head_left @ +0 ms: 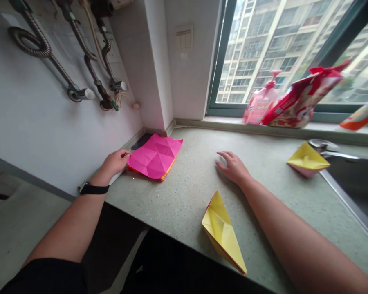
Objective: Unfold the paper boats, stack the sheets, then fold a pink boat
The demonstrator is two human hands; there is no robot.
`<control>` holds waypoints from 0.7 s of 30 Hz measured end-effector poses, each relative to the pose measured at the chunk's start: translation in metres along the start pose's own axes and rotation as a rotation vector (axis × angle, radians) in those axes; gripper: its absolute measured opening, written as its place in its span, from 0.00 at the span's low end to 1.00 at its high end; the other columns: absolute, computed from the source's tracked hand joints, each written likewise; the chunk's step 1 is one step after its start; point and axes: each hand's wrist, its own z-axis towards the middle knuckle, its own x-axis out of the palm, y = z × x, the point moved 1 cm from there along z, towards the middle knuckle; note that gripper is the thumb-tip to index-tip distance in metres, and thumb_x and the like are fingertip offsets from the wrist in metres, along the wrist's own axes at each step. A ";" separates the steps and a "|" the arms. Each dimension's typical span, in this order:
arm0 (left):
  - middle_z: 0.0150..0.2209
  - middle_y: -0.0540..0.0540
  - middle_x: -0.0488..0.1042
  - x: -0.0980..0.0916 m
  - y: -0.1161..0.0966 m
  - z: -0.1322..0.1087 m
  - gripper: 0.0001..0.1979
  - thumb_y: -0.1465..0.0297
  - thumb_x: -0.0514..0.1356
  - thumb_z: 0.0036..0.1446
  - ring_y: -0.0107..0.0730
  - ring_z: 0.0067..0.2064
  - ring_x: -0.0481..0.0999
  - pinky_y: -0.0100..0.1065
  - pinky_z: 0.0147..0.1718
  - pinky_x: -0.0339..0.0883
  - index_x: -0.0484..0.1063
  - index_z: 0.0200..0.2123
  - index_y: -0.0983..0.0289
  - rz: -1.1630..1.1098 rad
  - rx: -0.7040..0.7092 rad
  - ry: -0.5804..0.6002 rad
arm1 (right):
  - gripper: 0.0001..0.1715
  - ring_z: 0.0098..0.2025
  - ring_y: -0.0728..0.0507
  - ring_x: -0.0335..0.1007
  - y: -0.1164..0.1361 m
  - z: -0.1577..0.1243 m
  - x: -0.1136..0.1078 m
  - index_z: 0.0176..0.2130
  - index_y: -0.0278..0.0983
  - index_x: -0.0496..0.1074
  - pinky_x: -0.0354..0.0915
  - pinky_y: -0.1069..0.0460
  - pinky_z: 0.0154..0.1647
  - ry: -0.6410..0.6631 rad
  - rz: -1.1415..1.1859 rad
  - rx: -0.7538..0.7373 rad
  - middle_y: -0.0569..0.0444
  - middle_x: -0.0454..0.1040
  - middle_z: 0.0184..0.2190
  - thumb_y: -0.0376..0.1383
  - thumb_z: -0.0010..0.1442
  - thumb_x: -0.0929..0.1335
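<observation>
My left hand point(115, 163) rests at the left edge of a folded sheet of pink origami paper point(155, 157), its fingertips at the paper's edge and not visibly gripping it. The sheet shows crease lines and yellow-orange layers beneath. My right hand point(233, 167) lies on the speckled stone countertop point(184, 204), holding nothing, with a black wristband absent from this wrist. A yellow paper boat point(222, 232) lies on its side near the counter's front edge, and a yellow-and-pink paper boat point(307, 160) sits to the right, by the sink.
A black band circles my left wrist. A dark flat object point(141, 141) lies behind the pink paper. Pipes with valves point(88, 69) run along the left wall. A pink soap bottle point(260, 100) and a red bag point(303, 98) stand on the window sill; a steel sink point(355, 183) and tap point(325, 149) lie right.
</observation>
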 end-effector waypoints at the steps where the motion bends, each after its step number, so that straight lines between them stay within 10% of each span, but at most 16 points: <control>1: 0.45 0.60 0.82 0.001 0.000 -0.001 0.16 0.63 0.58 0.63 0.50 0.50 0.82 0.45 0.56 0.75 0.84 0.44 0.60 0.066 0.027 -0.008 | 0.27 0.61 0.29 0.77 0.000 0.000 0.000 0.63 0.40 0.78 0.72 0.35 0.65 0.000 -0.002 0.003 0.39 0.78 0.60 0.42 0.68 0.69; 6: 0.54 0.63 0.76 0.017 -0.023 0.003 0.20 0.56 0.60 0.69 0.50 0.58 0.78 0.48 0.66 0.70 0.84 0.53 0.60 0.160 0.249 -0.148 | 0.28 0.62 0.29 0.76 0.000 0.000 0.000 0.63 0.40 0.77 0.72 0.34 0.66 -0.001 0.012 0.015 0.39 0.79 0.60 0.43 0.68 0.68; 14: 0.81 0.62 0.53 0.079 -0.079 0.004 0.38 0.44 0.50 0.74 0.59 0.81 0.51 0.62 0.78 0.41 0.58 0.79 0.54 0.282 0.264 0.308 | 0.28 0.61 0.29 0.76 0.000 0.000 -0.001 0.63 0.39 0.77 0.72 0.33 0.65 0.007 0.017 0.017 0.39 0.79 0.60 0.43 0.68 0.68; 21: 0.83 0.62 0.46 0.091 -0.079 0.009 0.42 0.40 0.45 0.74 0.64 0.82 0.48 0.67 0.76 0.39 0.52 0.81 0.53 0.310 0.184 0.380 | 0.28 0.62 0.29 0.75 -0.002 0.001 0.002 0.63 0.40 0.77 0.71 0.35 0.66 0.009 -0.005 0.020 0.39 0.78 0.61 0.43 0.68 0.68</control>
